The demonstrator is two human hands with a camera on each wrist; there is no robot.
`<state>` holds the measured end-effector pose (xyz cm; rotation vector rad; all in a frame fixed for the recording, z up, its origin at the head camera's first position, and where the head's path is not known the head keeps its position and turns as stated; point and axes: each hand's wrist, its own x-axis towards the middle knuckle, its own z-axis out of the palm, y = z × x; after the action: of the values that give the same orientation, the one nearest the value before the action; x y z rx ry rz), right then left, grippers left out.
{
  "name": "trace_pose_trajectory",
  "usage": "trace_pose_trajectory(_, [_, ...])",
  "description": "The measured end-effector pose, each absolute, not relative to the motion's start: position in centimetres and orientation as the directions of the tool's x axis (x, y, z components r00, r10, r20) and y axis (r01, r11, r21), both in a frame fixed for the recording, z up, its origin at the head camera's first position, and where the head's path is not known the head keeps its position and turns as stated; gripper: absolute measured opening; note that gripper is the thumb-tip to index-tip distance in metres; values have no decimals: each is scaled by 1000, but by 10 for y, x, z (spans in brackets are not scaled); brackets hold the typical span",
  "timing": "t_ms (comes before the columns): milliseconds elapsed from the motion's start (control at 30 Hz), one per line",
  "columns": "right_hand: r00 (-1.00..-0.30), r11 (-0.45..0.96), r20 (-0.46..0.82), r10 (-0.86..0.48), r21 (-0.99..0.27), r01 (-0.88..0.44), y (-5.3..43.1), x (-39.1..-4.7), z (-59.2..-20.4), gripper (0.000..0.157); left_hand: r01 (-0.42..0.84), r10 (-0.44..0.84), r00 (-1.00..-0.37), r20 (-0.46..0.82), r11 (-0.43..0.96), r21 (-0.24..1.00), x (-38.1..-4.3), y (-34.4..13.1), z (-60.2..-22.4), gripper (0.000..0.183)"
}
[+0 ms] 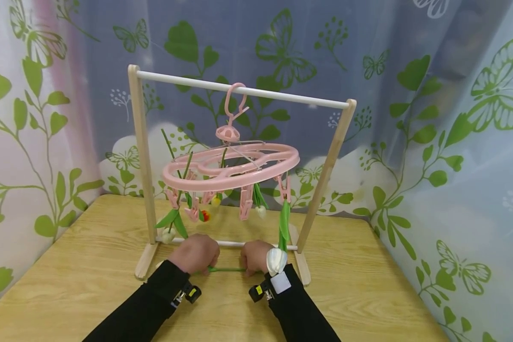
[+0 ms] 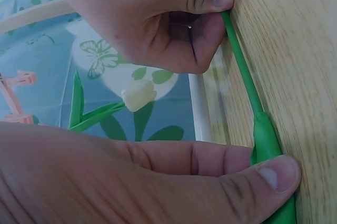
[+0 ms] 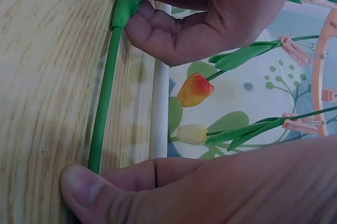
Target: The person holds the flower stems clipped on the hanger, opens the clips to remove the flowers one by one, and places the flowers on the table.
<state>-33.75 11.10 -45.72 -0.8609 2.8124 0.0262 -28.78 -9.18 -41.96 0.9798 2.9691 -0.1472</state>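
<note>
Both hands hold a green artificial tulip stem [image 1: 226, 270] low over the table, stretched sideways between them. My left hand [image 1: 196, 254] pinches it at the leaf base [image 2: 267, 138] between thumb and fingers. With thumb and curled fingers, my right hand [image 1: 256, 256] grips the bare stem further along. Its bloom end is hidden behind the left hand in the head view. Above hangs a pink clip hanger [image 1: 231, 180] with several tulips clipped upside down. One white tulip [image 1: 277, 261] hangs over the right wrist; another white tulip [image 1: 168, 235] hangs left of the left hand.
The hanger hooks onto the white top bar [image 1: 282, 96] of a wooden rack [image 1: 142, 156] on the table [image 1: 367, 285]. A lower bar [image 1: 231, 243] runs just beyond the hands. A red-orange tulip [image 3: 196, 90] and a pale yellow tulip [image 3: 191, 134] hang behind. Patterned curtains surround the table.
</note>
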Motion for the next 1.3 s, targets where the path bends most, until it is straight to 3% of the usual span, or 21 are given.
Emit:
trace_pose_trajectory(133, [-821,834,-162,-548,-35,-551,113,-339,-459,26,622,626,-780,-22,771,-137,-288,-91,-419,57])
trace_pose_trajectory(500, [-822,830,-126,-555,-25,-557,108,-337,-466,30,630,639,-769,-12,755,-180,-279,-103,-423,38])
trace_pose_trajectory(767, [-818,798,24,-574,-205,-566,125,-328,-470,31,676,665,-737,121,728,114,-283,-107,-427,24])
trace_pose_trajectory(900, [-808,775,64,-585,-247,-581,133,-322,-468,27,659,651,-752,105,738,146,-283,-104,-424,22])
trace_pose_trajectory(1067, [-826,809,61,-560,-176,-561,139,-320,-458,23,668,660,-744,106,729,150,-279,-107,-413,20])
trace_pose_trajectory(1200, [-798,766,187,-573,-223,-603,152,-308,-436,15,695,681,-719,141,698,172,-271,-110,-395,23])
trace_pose_trajectory(1300, [-757,688,291,-585,-317,-653,164,-296,-418,12,674,663,-737,131,706,218,-263,-110,-382,23])
